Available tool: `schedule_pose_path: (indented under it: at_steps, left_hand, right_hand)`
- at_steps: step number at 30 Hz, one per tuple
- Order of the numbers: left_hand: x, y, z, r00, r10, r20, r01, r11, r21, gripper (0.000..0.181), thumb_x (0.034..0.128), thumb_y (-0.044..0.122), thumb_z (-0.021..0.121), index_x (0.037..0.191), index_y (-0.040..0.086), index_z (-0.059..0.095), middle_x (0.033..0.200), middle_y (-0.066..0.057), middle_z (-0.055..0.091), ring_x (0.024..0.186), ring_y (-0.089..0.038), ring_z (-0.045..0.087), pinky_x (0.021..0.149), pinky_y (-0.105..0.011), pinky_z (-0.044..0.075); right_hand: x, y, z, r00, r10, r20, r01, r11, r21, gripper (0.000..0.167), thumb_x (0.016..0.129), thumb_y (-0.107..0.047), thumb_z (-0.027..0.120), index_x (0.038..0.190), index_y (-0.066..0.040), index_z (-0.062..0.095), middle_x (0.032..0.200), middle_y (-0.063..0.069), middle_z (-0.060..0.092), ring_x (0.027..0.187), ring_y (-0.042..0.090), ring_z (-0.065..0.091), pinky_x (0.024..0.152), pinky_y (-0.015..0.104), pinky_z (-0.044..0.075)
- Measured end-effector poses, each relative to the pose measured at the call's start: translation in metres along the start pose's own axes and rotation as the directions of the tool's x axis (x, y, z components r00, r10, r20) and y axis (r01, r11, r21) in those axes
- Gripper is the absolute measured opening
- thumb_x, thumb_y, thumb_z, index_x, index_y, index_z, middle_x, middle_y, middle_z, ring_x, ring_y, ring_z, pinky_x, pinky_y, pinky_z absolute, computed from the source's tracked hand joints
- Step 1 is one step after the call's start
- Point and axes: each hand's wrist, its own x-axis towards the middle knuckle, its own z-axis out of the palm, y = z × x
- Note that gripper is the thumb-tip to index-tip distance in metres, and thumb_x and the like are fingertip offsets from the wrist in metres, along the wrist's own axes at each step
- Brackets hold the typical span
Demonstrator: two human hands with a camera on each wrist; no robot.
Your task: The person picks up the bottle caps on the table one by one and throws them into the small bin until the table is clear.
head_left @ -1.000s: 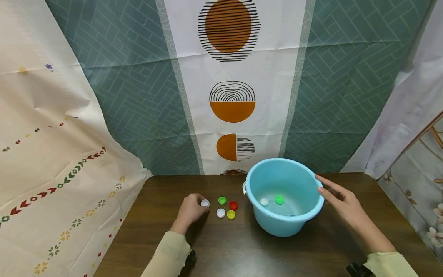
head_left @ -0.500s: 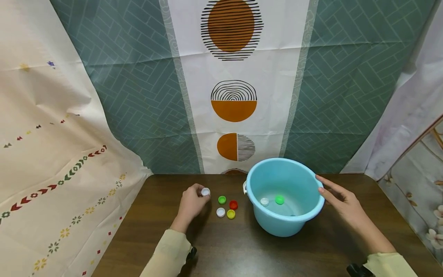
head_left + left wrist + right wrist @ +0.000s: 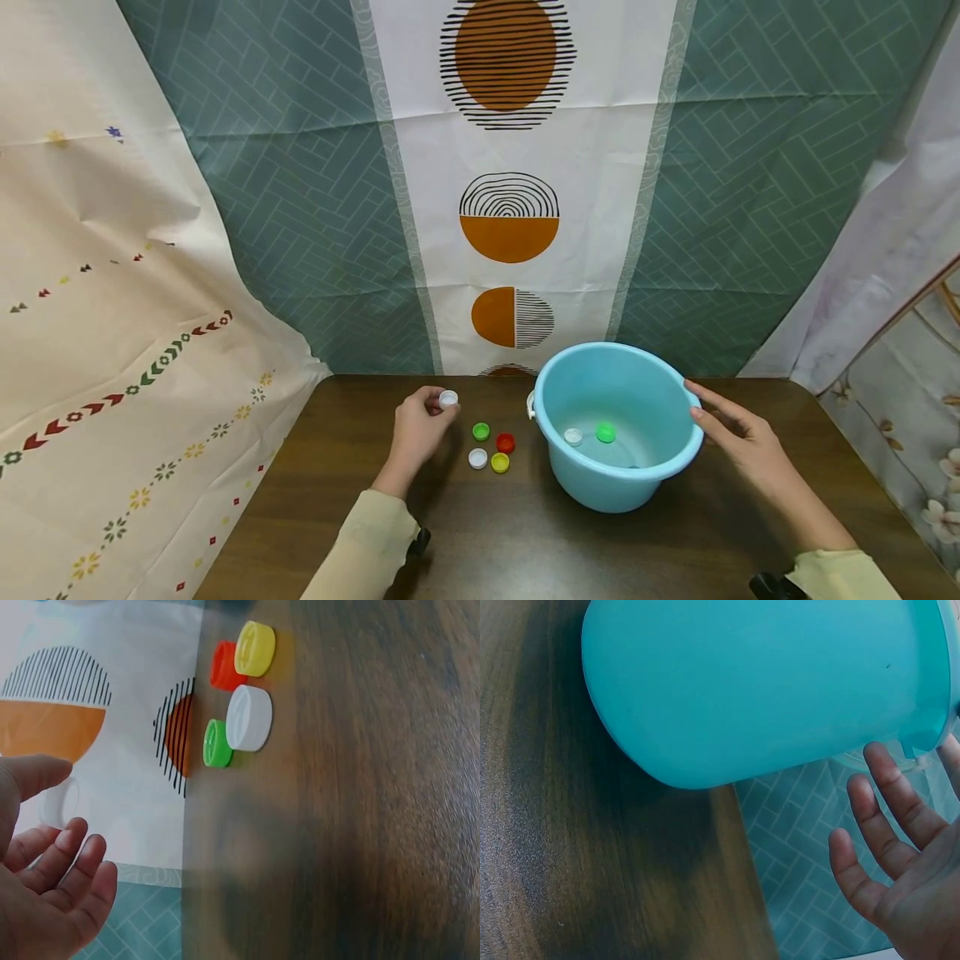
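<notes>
Pinched between thumb and fingertips, a white cap (image 3: 448, 399) is in my left hand (image 3: 418, 429), above the table left of the bucket. In the left wrist view my left hand (image 3: 52, 862) holds this cap (image 3: 58, 804) clear of the wood. Four-cornered on the table lie a green cap (image 3: 481, 431), a red cap (image 3: 506, 442), a yellow cap (image 3: 500, 462) and another white cap (image 3: 477, 458). My right hand (image 3: 750, 446) touches the right rim of the light blue bucket (image 3: 611, 492), thumb and fingers apart; in the right wrist view that hand (image 3: 907, 855) is beside the bucket (image 3: 757, 682).
Inside the bucket lie a white cap (image 3: 573, 437), a green cap (image 3: 605, 432) and a partly hidden dark spot near the front wall. The brown table (image 3: 495, 550) ends at a hanging patterned cloth (image 3: 337, 250). A white handle end (image 3: 530, 406) sticks out at the bucket's left.
My left hand has risen away from me, with the white cap still between its fingers. My right hand and the bucket have stayed in place.
</notes>
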Motion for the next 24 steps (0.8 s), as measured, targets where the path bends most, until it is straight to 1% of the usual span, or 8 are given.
schedule_pose_path:
  at_steps: [8, 13, 16, 19, 24]
  left_hand:
    - [0.002, 0.007, 0.001, 0.999, 0.01, -0.049, -0.012, 0.998, -0.056, 0.028, 0.0809, 0.024, 0.081, 0.102, 0.009, 0.071, 0.084, -0.002, 0.066, 0.076, -0.017, 0.062, 0.071, -0.032, 0.053]
    - [0.003, 0.017, 0.001, 0.998, 0.023, -0.066, -0.027, 0.997, -0.072, 0.028, 0.0805, 0.025, 0.082, 0.102, 0.009, 0.072, 0.083, -0.001, 0.067, 0.075, -0.016, 0.063, 0.072, -0.032, 0.054]
    - [0.003, 0.025, 0.001, 0.997, 0.043, -0.063, -0.049, 0.994, -0.097, 0.028, 0.0804, 0.024, 0.082, 0.102, 0.009, 0.072, 0.084, 0.0, 0.068, 0.077, -0.015, 0.064, 0.072, -0.033, 0.055]
    - [0.004, 0.032, 0.002, 0.996, 0.06, -0.06, -0.067, 0.99, -0.124, 0.028, 0.0805, 0.023, 0.082, 0.102, 0.008, 0.072, 0.086, 0.0, 0.068, 0.078, -0.015, 0.064, 0.073, -0.032, 0.055]
    - [0.005, 0.045, 0.004, 0.996, 0.076, -0.044, -0.081, 0.986, -0.145, 0.029, 0.0808, 0.028, 0.082, 0.102, 0.011, 0.072, 0.087, 0.001, 0.068, 0.078, -0.015, 0.063, 0.072, -0.031, 0.054]
  right_hand:
    - [0.0, 0.0, 0.0, 1.0, -0.003, -0.005, 0.003, 1.0, 0.004, 0.048, 0.101, -0.031, 0.055, 0.147, -0.021, 0.046, 0.129, 0.003, 0.061, 0.101, 0.006, 0.063, 0.076, 0.025, 0.056]
    - [0.0, -0.001, 0.0, 1.0, -0.001, -0.015, 0.001, 1.0, 0.019, 0.047, 0.101, -0.03, 0.056, 0.147, -0.021, 0.048, 0.127, 0.003, 0.062, 0.101, 0.006, 0.063, 0.076, 0.026, 0.056]
    - [0.0, -0.002, 0.0, 1.0, -0.006, -0.014, 0.006, 1.0, 0.024, 0.048, 0.101, -0.028, 0.056, 0.147, -0.02, 0.047, 0.127, 0.005, 0.062, 0.101, 0.008, 0.063, 0.076, 0.026, 0.056]
    - [0.0, -0.003, 0.0, 1.0, 0.005, -0.021, -0.005, 1.0, 0.03, 0.047, 0.101, -0.029, 0.056, 0.146, -0.021, 0.048, 0.128, 0.004, 0.061, 0.102, 0.007, 0.063, 0.076, 0.026, 0.056]
    - [0.002, -0.002, -0.001, 1.0, 0.003, -0.011, -0.002, 1.0, 0.021, 0.047, 0.101, -0.03, 0.055, 0.147, -0.021, 0.047, 0.13, 0.005, 0.06, 0.103, 0.006, 0.062, 0.077, 0.026, 0.056]
